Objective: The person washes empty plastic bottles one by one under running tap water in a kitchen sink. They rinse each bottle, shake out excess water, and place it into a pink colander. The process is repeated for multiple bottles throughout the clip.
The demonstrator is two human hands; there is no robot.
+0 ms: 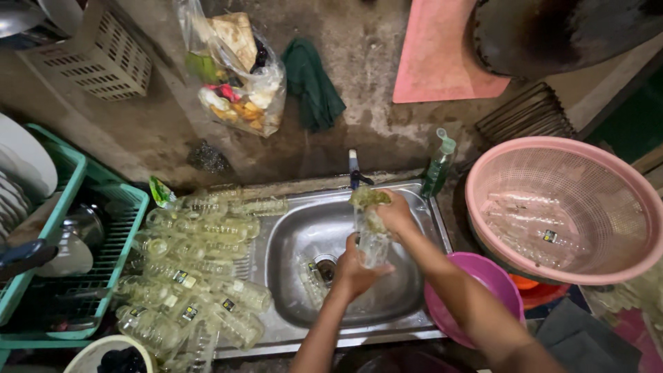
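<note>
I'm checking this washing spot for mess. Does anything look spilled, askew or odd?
Mostly the glasses: they lie tipped on their sides, heaped across the drainboard left of the sink, not upright. The left hand grips a glass that the right hand scrubs. Nothing looks broken.

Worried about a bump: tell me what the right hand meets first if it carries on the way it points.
The right hand, holding a sponge against the glass, points toward the tap; likely that first, though depth is unclear.

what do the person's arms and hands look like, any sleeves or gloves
Both forearms are bare from the bottom edge of the picture up to the wrists: no sleeves show. The left hand and the right hand wear no gloves. No watch, bracelet or ring can be seen. The hands look wet and glossy.
</note>
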